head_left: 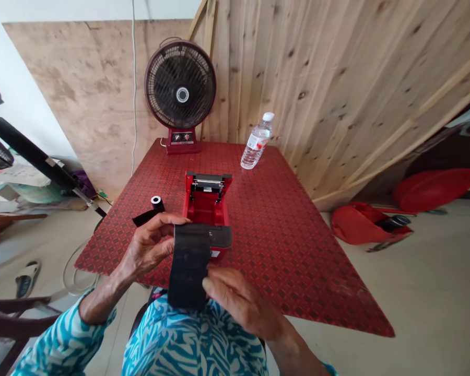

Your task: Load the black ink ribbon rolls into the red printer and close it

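A wide black strip (190, 269) hangs in front of my chest, curving down toward my lap; its material I cannot make out. My left hand (154, 243) grips its upper left edge between thumb and fingers. Lower down, my right hand (237, 297) pinches the strip's right edge. Just behind it on the table stands a small red and black printer (207, 209) with its lid raised and its red inner bay showing. The strip hides part of the printer's front. Left of the printer lies a small black roll (156, 202) with a white end and a loose black tail.
The table (282, 235) has a red patterned cover. At its back stand a dark red fan (181, 86) and a clear water bottle (256, 143). A wooden wall (297, 73) rises behind. On the floor to the right sits a red bag (356, 224).
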The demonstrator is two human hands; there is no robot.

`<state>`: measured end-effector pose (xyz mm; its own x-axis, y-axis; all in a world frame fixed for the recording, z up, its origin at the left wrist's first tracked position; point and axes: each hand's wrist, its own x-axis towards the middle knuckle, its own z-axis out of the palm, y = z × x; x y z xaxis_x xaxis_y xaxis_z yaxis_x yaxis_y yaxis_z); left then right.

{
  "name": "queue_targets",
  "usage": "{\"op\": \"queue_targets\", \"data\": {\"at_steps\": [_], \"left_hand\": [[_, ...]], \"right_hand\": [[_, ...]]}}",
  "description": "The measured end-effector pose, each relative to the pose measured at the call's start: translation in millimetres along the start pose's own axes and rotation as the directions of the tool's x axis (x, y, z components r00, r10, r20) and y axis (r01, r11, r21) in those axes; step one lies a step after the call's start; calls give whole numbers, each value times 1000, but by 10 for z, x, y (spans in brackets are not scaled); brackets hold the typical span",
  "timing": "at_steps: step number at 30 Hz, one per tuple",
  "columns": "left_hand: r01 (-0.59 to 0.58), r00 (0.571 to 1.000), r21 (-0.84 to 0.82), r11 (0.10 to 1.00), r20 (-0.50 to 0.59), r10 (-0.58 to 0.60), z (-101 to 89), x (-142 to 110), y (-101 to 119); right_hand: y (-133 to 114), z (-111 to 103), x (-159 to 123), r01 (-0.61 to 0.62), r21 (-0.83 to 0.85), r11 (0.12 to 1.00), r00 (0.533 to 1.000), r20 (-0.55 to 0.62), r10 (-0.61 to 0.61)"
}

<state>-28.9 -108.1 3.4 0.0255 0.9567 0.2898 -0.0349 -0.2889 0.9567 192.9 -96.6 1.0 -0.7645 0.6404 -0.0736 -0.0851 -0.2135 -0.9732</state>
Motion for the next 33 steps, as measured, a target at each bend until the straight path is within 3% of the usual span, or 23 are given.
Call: {"op": "queue_targets", "data": {"at_steps": [4, 10, 15, 19, 24, 25, 27, 29, 31, 33], "left_hand": [[-210, 978, 95, 973, 13, 209, 68, -20, 38], [-414, 907, 326, 850, 65, 416, 179, -42, 6], [-540, 830, 462, 704, 154, 536, 245, -70, -63], [-539, 840, 547, 640, 299, 453, 237, -97, 34], [-415, 903, 506, 756, 330, 276, 88, -16, 272], [-416, 893, 503, 758, 382, 237, 66, 11, 319], [-450, 835, 503, 738, 529, 149, 43, 52, 401], [-466, 789, 504, 727, 608, 85, 34, 64, 460], [-447, 805, 517, 730, 589, 76, 6, 61, 487], [-390, 859, 530, 753, 504, 91, -65, 81, 472]], "right_hand": [[102, -52, 154, 130, 239, 962, 953, -297, -55], [93, 73, 216, 217, 346, 913, 966, -212, -149], [92, 150, 242, 270, 405, 874, 935, -325, -139], [104, 65, 246, 234, 437, 868, 930, -362, -69], [85, -85, 240, 145, 325, 934, 968, -242, -66], [62, -81, 237, 123, 296, 947, 978, -197, -65], [0, -43, 225, 94, 235, 967, 990, -122, -67], [-60, 3, 204, 81, 180, 980, 994, -91, -66], [-93, 11, 183, 65, 127, 990, 995, -84, -55], [-94, -45, 172, 68, 93, 993, 993, -99, -58]]}}
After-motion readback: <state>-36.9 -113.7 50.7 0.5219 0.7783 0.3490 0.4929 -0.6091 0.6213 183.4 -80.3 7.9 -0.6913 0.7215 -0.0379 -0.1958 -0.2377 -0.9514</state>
